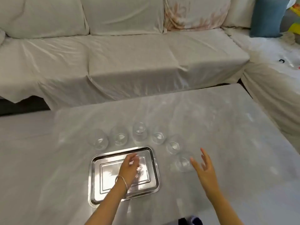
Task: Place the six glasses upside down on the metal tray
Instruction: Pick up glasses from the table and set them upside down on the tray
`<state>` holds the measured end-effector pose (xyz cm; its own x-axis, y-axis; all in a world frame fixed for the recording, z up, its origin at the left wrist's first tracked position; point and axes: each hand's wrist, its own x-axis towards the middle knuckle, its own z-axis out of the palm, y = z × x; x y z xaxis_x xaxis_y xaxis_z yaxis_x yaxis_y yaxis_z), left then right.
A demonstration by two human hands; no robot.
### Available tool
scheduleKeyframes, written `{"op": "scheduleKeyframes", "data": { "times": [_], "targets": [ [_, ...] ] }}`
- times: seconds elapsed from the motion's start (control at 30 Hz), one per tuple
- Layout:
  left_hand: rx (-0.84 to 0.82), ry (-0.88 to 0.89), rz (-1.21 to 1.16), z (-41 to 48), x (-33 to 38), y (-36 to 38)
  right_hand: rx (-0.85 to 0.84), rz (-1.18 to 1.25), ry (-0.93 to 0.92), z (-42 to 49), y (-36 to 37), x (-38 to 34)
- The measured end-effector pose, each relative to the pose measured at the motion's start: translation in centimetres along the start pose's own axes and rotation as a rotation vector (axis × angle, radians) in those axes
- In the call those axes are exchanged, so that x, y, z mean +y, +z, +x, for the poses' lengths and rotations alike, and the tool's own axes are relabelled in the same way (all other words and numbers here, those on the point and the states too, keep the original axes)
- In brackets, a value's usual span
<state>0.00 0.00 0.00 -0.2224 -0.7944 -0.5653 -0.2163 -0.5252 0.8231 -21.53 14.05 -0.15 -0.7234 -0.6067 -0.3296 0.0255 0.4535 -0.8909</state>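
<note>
A shiny rectangular metal tray [97, 176] lies on the table near me, with nothing standing on it. Several clear glasses stand upright on the table in an arc behind and to the right of it: the leftmost glass [99, 141], a tall glass [139, 132] in the middle, and the nearest glass [183, 163] at the right. My left hand [129, 168] hovers over the tray, fingers loosely curled, holding nothing. My right hand [204, 169] is spread open just right of the nearest glass, apart from it.
The table [211, 127] is covered in a pale shiny sheet. A cloth-draped sofa [129, 62] runs along the back and wraps round the right side. A blue cushion [267, 17] sits at the far right.
</note>
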Motion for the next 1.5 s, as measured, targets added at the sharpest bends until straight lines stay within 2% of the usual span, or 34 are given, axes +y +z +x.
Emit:
{"op": "scheduleKeyframes", "data": {
  "times": [0.13, 0.27, 0.43, 0.73, 0.97, 1.1, 1.17, 1.37, 1.5],
  "targets": [
    [-0.244, 0.003, 0.137, 2.8, -5.4, 6.7, -0.06, -0.01, -0.001, 1.5, 1.1, 6.5],
    [-0.401, 0.061, 0.199, 6.0, -9.5, 10.8, -0.058, 0.043, -0.151, 3.6, 2.0, 11.9],
    [-0.555, 0.204, 0.226, 9.3, -11.1, 13.8, -0.06, 0.045, -0.307, 6.6, 3.1, 15.7],
    [-0.576, 0.332, 0.184, 8.9, -11.9, 13.2, 0.036, -0.01, -0.52, 5.9, 4.1, 17.5],
    [-0.524, 0.49, 0.112, 2.6, -9.8, 5.7, -0.119, -0.061, -0.635, 0.6, 5.9, 14.3],
    [-0.397, 0.663, 0.285, -1.0, -8.7, 0.7, -0.259, -0.164, -0.738, -3.5, 7.1, 10.6],
    [-0.336, 0.684, 0.306, -2.2, -8.7, -1.6, -0.318, -0.213, -0.791, -5.4, 7.9, 9.2],
    [-0.333, 0.567, -0.011, -4.4, -9.9, -6.6, -0.437, 0.191, -0.615, -9.5, 11.7, 7.1],
    [-0.39, 0.558, -0.143, -3.7, -10.3, -7.9, -0.481, 0.239, -0.475, -9.1, 13.9, 6.0]
  ]
}}
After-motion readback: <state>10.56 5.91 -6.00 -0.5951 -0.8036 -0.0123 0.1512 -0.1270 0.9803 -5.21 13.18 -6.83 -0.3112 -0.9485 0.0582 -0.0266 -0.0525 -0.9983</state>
